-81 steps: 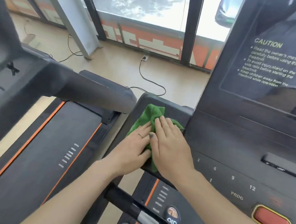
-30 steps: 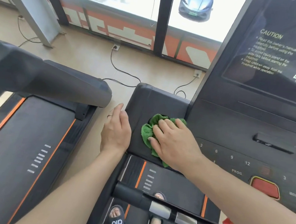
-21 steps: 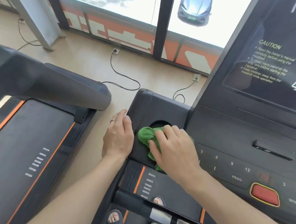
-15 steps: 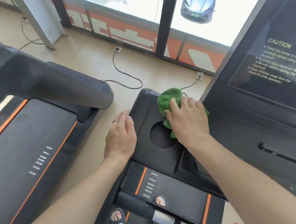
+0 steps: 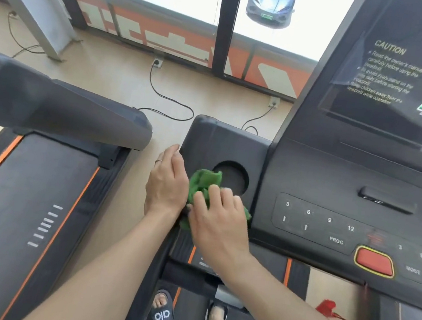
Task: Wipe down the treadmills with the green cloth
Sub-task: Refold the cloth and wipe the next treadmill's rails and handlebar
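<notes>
The green cloth [image 5: 202, 185] lies bunched on the black left tray of the treadmill console [image 5: 223, 142], beside its round cup hole [image 5: 233, 175]. My right hand [image 5: 219, 221] is over the cloth's near part with bent fingers pressing into it, at the tray's near edge. My left hand [image 5: 166, 183] rests with straight fingers against the tray's left edge, next to the cloth. The console's button panel [image 5: 330, 226] and dark screen [image 5: 392, 76] stand to the right.
A second treadmill [image 5: 37, 204] with orange-edged belt and a grey handrail [image 5: 76, 115] stands to the left. Power cables [image 5: 169, 100] run across the floor to sockets under the window. A red stop button [image 5: 373, 260] and red safety cord [image 5: 332, 310] sit at the right. My sandalled feet [image 5: 162, 317] stand on the belt.
My right hand has dragged the cloth from the tray's far edge back to its near edge, past the cup hole. My left hand stayed at the tray's left edge.
</notes>
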Motion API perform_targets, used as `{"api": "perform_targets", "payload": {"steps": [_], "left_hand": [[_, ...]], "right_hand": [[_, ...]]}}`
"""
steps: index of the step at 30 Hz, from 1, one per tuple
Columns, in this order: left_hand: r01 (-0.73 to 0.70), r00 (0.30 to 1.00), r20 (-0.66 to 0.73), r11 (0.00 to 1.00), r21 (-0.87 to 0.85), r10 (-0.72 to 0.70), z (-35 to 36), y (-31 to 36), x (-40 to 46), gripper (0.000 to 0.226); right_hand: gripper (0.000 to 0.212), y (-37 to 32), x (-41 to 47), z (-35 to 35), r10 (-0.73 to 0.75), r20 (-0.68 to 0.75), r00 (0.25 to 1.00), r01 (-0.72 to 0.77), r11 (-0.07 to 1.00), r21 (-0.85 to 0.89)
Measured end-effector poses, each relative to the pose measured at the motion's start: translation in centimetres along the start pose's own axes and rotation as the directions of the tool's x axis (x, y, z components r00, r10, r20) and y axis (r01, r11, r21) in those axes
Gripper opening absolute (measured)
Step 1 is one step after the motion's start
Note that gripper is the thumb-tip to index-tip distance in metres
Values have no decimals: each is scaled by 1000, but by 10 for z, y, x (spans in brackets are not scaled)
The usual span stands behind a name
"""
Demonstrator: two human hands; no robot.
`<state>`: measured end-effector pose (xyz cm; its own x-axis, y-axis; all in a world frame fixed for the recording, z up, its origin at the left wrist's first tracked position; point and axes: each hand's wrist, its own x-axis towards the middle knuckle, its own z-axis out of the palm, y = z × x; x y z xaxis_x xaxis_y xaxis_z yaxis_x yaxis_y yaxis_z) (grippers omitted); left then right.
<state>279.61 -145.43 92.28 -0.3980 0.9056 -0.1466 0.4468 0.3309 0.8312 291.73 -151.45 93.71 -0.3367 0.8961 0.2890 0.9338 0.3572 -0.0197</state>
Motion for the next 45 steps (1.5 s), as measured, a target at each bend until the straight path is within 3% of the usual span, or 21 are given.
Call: {"api": "perform_targets", "payload": {"steps": [7,12,14,17,19,21,23,25,28,29,30,31,32,33,34,35,36,39,42,43,45], "left_hand": [[29,999,-32,993,-118,-33,-5,-2,-6,60],[49,999,-14,977,-206,-53,-7,-3,-1,52],[53,999,11,977,-209,-52,-8,-2,0,47],[99,993,82,970,-222,-83,-13,-6,-2,47],[131,986,132,969,-207,-105,-21,-10,-4,48],[148,976,183,978,-150,-119,-28,-13,-8,48],[139,973,195,986,-89,-120,-39,-19,-14,47],[120,972,205,993,-17,-114,-47,-26,-22,47],[85,963,254,996,42,-93,-49,-37,-43,48],[76,963,256,996,56,-88,-48,-40,-51,49],[69,965,247,995,65,-83,-48,-41,-58,49],[66,969,233,995,73,-81,-49,-41,-63,50],[72,972,219,994,86,-89,-49,-41,-65,50],[79,972,212,992,101,-99,-49,-41,-66,50],[84,971,212,990,115,-107,-49,-41,-66,50],[85,972,207,988,126,-110,-49,-42,-66,50],[88,975,191,987,132,-112,-48,-43,-67,51],[87,986,128,985,148,-107,-48,-44,-68,51],[67,990,109,986,155,-84,-45,-46,-66,49],[66,991,106,986,155,-83,-45,-47,-66,48],[70,991,98,986,151,-86,-44,-47,-66,48]], "right_hand": [[13,45,-40,-7,-203,-37,979,197,973,-122],[24,16,-23,-1,-9,-73,997,3,997,-74],[25,-7,-16,6,-9,-98,995,7,1000,-20],[21,-5,-19,7,-156,-112,981,155,988,-10],[17,19,-31,4,-364,-51,930,359,929,-87],[17,45,-41,3,-438,30,899,436,882,-181],[20,45,-41,0,-279,3,960,274,938,-211],[20,20,-37,-3,-130,-41,991,123,984,-131],[25,-20,-57,-1,-203,64,977,196,975,103],[25,-29,-66,-7,-114,130,985,85,974,212],[26,-32,-77,-7,92,216,972,-161,933,323],[26,-31,-84,-6,364,297,883,-460,800,385],[27,-29,-83,-4,613,403,680,-732,529,429],[27,-26,-75,-4,741,526,419,-876,177,448],[26,-24,-65,-4,734,644,215,-868,-158,471],[27,-20,-58,-3,652,751,107,-773,-420,475],[28,-14,-54,-2,549,833,61,-655,-608,449],[29,15,-56,-11,325,945,16,-351,-884,310],[30,42,-67,-6,351,936,-31,-277,-903,329],[25,45,-65,-4,338,938,-80,-135,-936,326],[32,43,-62,-2,383,904,-193,-19,-922,386]]}}
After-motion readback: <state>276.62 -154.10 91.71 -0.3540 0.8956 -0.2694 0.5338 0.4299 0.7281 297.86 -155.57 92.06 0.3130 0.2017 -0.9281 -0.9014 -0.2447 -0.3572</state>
